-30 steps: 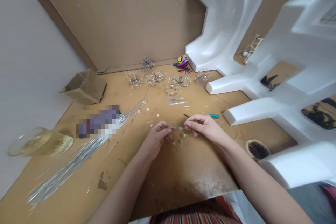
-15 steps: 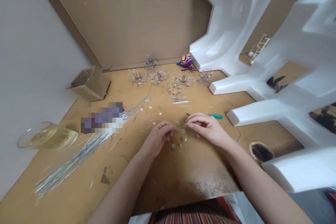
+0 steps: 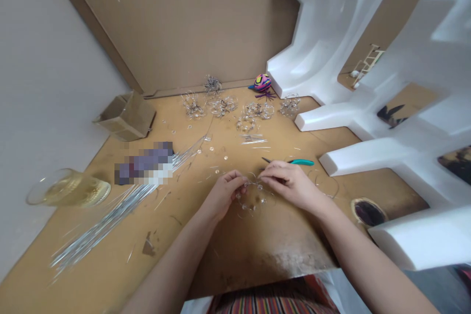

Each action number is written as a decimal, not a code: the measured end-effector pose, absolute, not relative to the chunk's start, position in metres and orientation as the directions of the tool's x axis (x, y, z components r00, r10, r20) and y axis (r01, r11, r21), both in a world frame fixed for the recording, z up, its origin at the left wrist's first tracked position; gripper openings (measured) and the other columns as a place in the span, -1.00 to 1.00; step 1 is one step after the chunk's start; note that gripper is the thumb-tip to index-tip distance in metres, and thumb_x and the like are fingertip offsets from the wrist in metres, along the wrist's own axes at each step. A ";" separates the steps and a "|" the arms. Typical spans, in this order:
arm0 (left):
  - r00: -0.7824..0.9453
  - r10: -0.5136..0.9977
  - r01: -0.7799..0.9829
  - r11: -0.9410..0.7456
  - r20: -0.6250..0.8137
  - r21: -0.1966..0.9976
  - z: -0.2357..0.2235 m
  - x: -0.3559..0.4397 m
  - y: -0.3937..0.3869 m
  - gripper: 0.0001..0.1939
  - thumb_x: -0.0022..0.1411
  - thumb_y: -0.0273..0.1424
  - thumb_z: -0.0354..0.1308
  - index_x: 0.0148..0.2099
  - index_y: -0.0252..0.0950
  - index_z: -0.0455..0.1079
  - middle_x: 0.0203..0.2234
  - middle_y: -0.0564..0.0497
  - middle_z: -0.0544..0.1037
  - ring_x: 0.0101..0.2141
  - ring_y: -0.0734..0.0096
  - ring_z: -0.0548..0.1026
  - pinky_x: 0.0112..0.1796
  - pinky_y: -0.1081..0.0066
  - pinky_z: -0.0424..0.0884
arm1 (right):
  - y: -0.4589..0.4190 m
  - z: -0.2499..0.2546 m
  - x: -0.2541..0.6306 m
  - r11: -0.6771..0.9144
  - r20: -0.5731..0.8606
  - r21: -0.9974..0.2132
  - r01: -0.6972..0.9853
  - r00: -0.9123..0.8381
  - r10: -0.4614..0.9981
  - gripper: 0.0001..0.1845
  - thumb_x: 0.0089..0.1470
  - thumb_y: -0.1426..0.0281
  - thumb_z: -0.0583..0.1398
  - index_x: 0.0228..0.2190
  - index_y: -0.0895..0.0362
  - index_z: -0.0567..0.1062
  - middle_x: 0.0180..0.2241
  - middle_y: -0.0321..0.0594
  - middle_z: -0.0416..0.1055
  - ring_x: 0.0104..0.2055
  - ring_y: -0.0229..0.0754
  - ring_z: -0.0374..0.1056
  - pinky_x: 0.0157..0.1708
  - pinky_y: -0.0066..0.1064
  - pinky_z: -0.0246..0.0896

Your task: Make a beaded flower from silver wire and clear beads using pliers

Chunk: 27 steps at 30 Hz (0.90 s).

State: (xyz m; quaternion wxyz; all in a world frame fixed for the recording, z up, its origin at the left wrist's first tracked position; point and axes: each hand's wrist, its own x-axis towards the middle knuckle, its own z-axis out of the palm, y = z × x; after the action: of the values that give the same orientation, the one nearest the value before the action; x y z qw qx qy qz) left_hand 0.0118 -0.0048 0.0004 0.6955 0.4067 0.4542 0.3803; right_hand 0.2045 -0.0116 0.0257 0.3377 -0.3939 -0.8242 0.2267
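Observation:
Between my hands is a beaded wire piece (image 3: 253, 207), a thin wire loop strung with several clear beads. My left hand (image 3: 228, 191) pinches its left side between thumb and fingertips. On the right, my right hand (image 3: 285, 181) has thumb and fingers closed on thin wire at its upper side. Pliers (image 3: 302, 162) with teal handles lie just behind my right hand, partly covered by it. Loose clear beads (image 3: 225, 158) are scattered on the table beyond my left hand.
Several wire-and-bead clusters (image 3: 222, 106) stand along the back, near a multicoloured ball-like object (image 3: 262, 83). Short cut wires (image 3: 253, 139) lie before them. At left are a long wire bundle (image 3: 110, 228), a glass of pale liquid (image 3: 69, 189) and a cardboard box (image 3: 127, 117). White moulded structure (image 3: 353, 154) borders the right.
My right hand has shifted slightly left, its fingertips nearer the wire's middle. The beaded loop has turned a little. My left hand keeps its pinch.

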 end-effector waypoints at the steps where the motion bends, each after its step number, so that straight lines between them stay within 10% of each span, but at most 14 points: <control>1: 0.298 0.898 -0.157 0.382 -0.325 0.911 0.000 0.012 -0.005 -0.85 -0.01 -0.39 0.18 -0.52 -0.32 0.28 -0.69 0.14 0.33 -0.60 0.60 0.30 -0.56 0.57 0.11 | -0.012 0.026 0.205 0.598 0.372 -0.613 0.516 -0.479 0.795 -0.81 0.12 0.41 0.08 -0.33 0.12 0.51 -0.35 -0.17 0.42 -0.30 -0.25 0.33 -0.29 -0.40 0.21; 13: 0.356 0.892 -0.108 0.337 -0.280 0.935 0.004 0.014 -0.010 -0.88 0.02 -0.37 0.19 -0.45 -0.32 0.36 -0.58 0.08 0.41 -0.53 0.55 0.35 -0.45 0.54 0.23 | -0.013 0.037 0.202 0.419 0.294 -0.824 0.382 -0.344 0.892 -0.83 0.07 0.34 0.13 -0.43 0.15 0.48 -0.46 -0.22 0.35 -0.42 -0.28 0.25 -0.40 -0.42 0.14; 20: 0.439 0.890 -0.107 0.190 -0.125 0.976 0.024 0.008 -0.020 -0.78 -0.01 -0.42 0.22 -0.23 -0.22 0.40 -0.25 -0.02 0.50 -0.17 0.31 0.43 -0.15 0.38 0.30 | -0.014 0.035 0.202 0.324 0.207 -0.890 0.321 -0.350 0.914 -0.78 0.03 0.24 0.16 -0.46 0.14 0.49 -0.49 -0.26 0.34 -0.45 -0.29 0.21 -0.45 -0.43 0.08; 27: 0.340 0.934 0.056 -0.136 0.109 0.989 0.024 0.016 -0.026 -0.92 0.10 -0.37 0.15 -0.32 -0.24 0.41 -0.31 -0.01 0.45 -0.24 0.36 0.39 -0.16 0.40 0.28 | -0.014 0.035 0.200 0.298 0.195 -0.918 0.262 -0.356 0.914 -0.74 0.01 0.22 0.17 -0.44 0.16 0.52 -0.48 -0.23 0.35 -0.44 -0.28 0.23 -0.46 -0.43 0.08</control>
State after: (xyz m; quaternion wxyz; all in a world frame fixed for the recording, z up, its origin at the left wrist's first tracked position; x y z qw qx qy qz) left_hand 0.0164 -0.0261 0.0236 0.5257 0.6272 0.3946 0.4178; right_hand 0.2002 -0.0143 0.0350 0.3862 -0.4157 -0.7071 0.4220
